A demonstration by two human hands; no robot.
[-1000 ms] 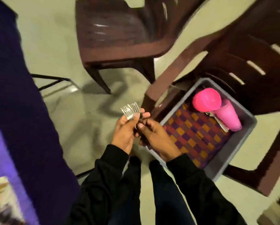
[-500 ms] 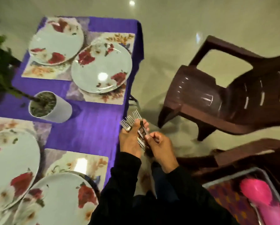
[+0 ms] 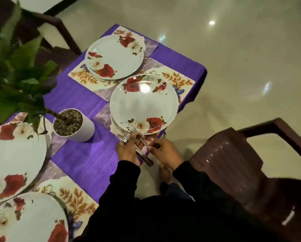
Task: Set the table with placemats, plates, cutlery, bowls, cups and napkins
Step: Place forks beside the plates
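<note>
My left hand (image 3: 127, 151) grips a bundle of metal forks (image 3: 124, 137), their tines pointing at the near rim of a rose-patterned plate (image 3: 143, 103). My right hand (image 3: 165, 152) pinches the handle of one fork (image 3: 144, 143) from that bundle. Both hands hover at the right edge of the purple tablecloth (image 3: 86, 159). That plate lies on a floral placemat (image 3: 179, 79). A second plate (image 3: 113, 56) sits on its placemat (image 3: 81, 75) farther back. Two more plates (image 3: 11, 154) (image 3: 27, 219) lie at the near left, the nearest one on a placemat (image 3: 72, 194).
A white pot (image 3: 76, 127) with a green plant (image 3: 11, 67) stands mid-table, left of my hands. A dark brown plastic chair (image 3: 242, 172) is close on my right. Another chair (image 3: 46, 28) stands behind the table's far left. Pale glossy floor (image 3: 233, 58) surrounds the table.
My view has swung from the grey bin on the chair to the table. Both hands carried the forks up to the table edge by the near-right plate.
</note>
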